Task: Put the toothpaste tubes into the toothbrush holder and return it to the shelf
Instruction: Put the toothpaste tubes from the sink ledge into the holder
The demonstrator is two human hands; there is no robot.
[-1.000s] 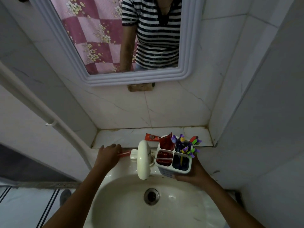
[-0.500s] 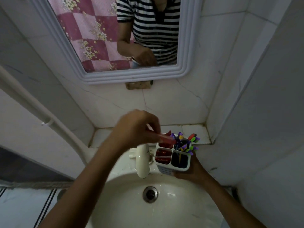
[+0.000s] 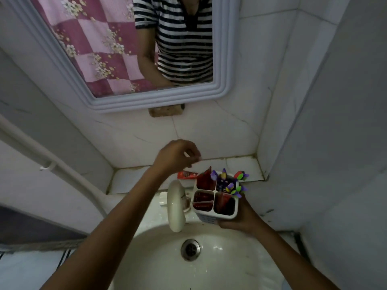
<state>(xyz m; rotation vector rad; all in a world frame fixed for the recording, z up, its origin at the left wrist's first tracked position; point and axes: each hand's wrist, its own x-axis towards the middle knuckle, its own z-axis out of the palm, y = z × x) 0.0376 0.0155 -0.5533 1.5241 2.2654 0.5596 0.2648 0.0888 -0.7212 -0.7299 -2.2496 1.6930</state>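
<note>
Left hand (image 3: 177, 156) hangs above the shelf (image 3: 240, 166), fingers loosely curled with thumb and forefinger nearly together; nothing is visible between them, so it appears empty. Right hand (image 3: 243, 218) is clamped around the base of the holder (image 3: 215, 197), supporting it from below, over the sink (image 3: 209, 258) rim and just right of the tap (image 3: 176, 206).

Holder contents: red tubes occupy three compartments, the far-left one standing proud of the rim; toothbrushes (image 3: 232, 183) fill the far-right compartment. One further tube (image 3: 187, 174) lies flat on the shelf, just behind the holder and directly below the left hand.

Risks, as judged:
- The holder is carried by its base alone, apparently tipped slightly towards the camera. A further tilt could spill tubes or brushes into the sink.
- The proud tube may catch the left hand or the incoming tube and be knocked out.
- No compartment looks empty. Forcing in the last tube could jam it or push the holder out of the grip.
- The shelf is narrow. A holder set near its front edge could topple into the sink.

Position: the loose tube is near the left hand, not touching it; the holder is in the right.
</note>
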